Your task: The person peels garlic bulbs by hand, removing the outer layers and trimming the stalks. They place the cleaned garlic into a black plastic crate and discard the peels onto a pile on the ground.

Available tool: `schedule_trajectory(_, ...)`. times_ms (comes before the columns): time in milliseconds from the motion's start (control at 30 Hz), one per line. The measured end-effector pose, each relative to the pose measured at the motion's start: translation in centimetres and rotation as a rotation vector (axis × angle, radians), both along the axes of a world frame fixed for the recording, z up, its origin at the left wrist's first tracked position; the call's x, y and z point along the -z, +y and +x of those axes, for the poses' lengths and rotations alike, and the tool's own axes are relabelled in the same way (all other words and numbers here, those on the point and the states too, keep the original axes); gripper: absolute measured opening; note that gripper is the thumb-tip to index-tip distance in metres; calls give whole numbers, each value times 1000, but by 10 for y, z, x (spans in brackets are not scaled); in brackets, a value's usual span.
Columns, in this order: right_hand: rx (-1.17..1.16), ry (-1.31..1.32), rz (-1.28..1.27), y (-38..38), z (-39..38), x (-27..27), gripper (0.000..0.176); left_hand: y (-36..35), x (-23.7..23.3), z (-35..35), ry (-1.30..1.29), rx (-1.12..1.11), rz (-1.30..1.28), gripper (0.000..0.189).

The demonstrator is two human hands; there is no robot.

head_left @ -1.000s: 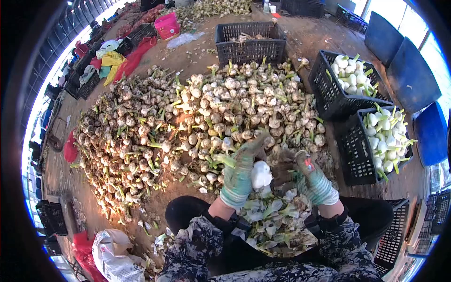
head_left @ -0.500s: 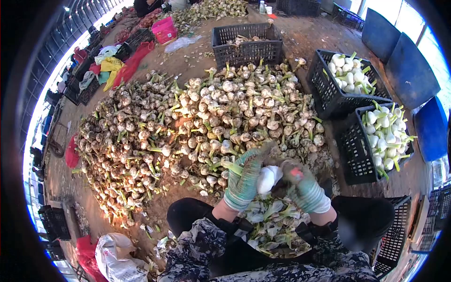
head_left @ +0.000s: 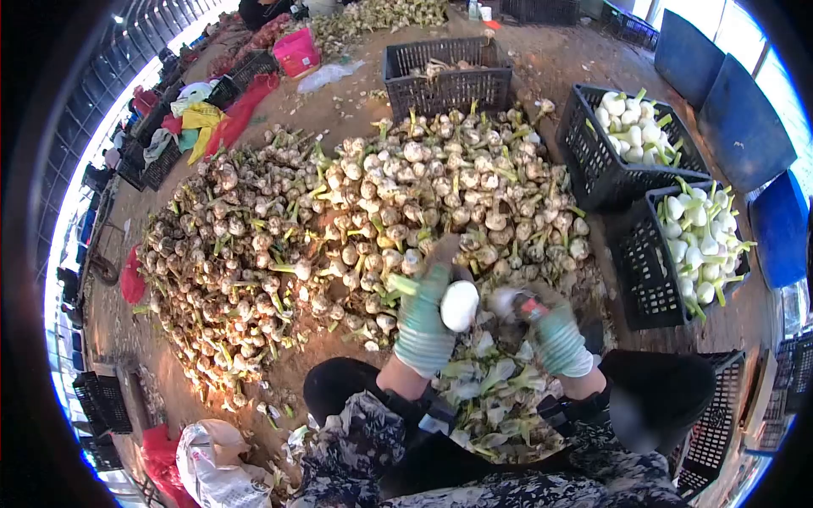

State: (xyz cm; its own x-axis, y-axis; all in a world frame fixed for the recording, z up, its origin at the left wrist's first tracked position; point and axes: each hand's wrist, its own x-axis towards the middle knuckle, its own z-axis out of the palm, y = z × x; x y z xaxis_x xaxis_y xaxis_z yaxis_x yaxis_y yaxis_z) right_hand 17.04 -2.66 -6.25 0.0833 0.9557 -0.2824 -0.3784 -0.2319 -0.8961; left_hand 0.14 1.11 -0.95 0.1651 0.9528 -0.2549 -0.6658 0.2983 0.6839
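Note:
My left hand [head_left: 426,326], in a green and white striped glove with dirty fingers, is closed around a garlic bulb [head_left: 459,306]. The bulb looks white and smooth, and its green stem pokes out on the left side of the hand. To the right, my gloved right hand [head_left: 555,334] is closed, apart from the bulb. Something with a red part shows at its fingers, too blurred to name. Peeled garlic skins [head_left: 491,394] lie between my knees, below both hands. A broad heap of unpeeled garlic [head_left: 406,203] spreads in front of me.
Two black crates [head_left: 622,190] [head_left: 652,279] on the right hold white garlic. Another black crate [head_left: 447,89] stands behind the heap, near a pink bucket [head_left: 296,52]. Blue panels [head_left: 745,127] line the right side. A white sack [head_left: 216,466] lies at lower left.
My hands have drawn apart. My left hand has shifted slightly left with the garlic bulb, whose rounded white side now shows; my right hand has come away from it.

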Motion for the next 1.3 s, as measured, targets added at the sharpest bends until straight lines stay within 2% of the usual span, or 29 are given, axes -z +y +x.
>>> schedule_trajectory(33,-311,-586,-103,3,3,18,35,1,-2,3,-8,-74,-22,27)
schedule_trajectory(67,-627,-998,-274,1,11,29,40,3,8,-1,-43,-24,5,28)
schedule_trajectory(100,-943,-1408,-450,7,3,-4,45,6,11,-4,-80,26,38,30)
schedule_trajectory(133,-933,-1415,-446,9,9,-2,45,9,12,-7,-84,28,49,30)
schedule_trajectory(200,-666,-1090,92,-1,36,5,60,7,17,-5,-162,-3,-135,30)
schedule_trajectory(233,-540,-1062,283,-1,28,-6,74,5,26,-1,-72,3,-88,36)
schedule_trajectory(267,-463,-627,297,-2,15,-4,83,2,21,8,10,-4,-114,39)
schedule_trajectory(300,-454,-597,339,-6,5,-36,88,0,14,18,94,-9,-136,42)
schedule_trajectory(333,-442,-462,452,-8,-6,-39,86,0,24,26,77,11,-241,45)
schedule_trajectory(367,-364,-490,557,-10,-18,-42,76,0,42,29,70,16,-347,48)
schedule_trajectory(400,-352,-380,441,-9,-10,-36,67,-2,69,14,197,148,-181,49)
schedule_trajectory(433,-355,-252,322,-5,-7,-19,58,-7,69,20,201,139,-198,49)
schedule_trajectory(500,-185,-259,96,2,51,50,45,-3,70,29,471,51,244,55)
schedule_trajectory(533,13,222,58,8,80,42,42,9,99,25,628,-59,253,58)
schedule_trajectory(567,169,358,223,15,87,-16,45,-7,42,21,465,-97,260,51)
schedule_trajectory(633,293,583,323,26,116,-18,46,5,28,8,245,-228,-46,43)
schedule_trajectory(700,289,488,301,36,115,26,52,15,23,3,240,-297,-196,31)
schedule_trajectory(733,297,144,-34,39,129,80,52,17,24,1,231,-332,-222,30)
schedule_trajectory(767,212,137,-159,53,117,122,57,19,23,0,224,-366,-248,28)
schedule_trajectory(800,-23,-456,-160,68,93,139,55,19,20,0,231,-376,-256,28)
schedule_trajectory(833,-172,-566,-215,78,75,159,54,19,15,-1,243,-403,-238,29)
schedule_trajectory(900,-348,-1242,-254,91,24,152,47,20,20,-3,259,-438,-226,29)
schedule_trajectory(967,-368,-1413,-14,101,1,176,44,22,33,-8,299,-419,-175,25)
schedule_trajectory(1100,-565,-1478,-163,107,1,211,40,25,33,-18,304,-303,-272,26)
schedule_trajectory(1167,-189,-778,-478,116,22,199,39,28,37,-18,307,-279,-228,26)
schedule_trajectory(1200,32,-454,-319,110,19,136,36,29,40,-17,315,-253,-182,27)
schedule_trajectory(1233,137,-127,-188,108,33,144,36,30,47,-15,307,-251,-180,27)
schedule_trajectory(1267,272,18,-112,105,36,120,41,30,57,-13,340,-164,-172,33)
schedule_trajectory(1300,172,174,-76,95,32,63,43,29,63,-11,373,-76,-160,38)
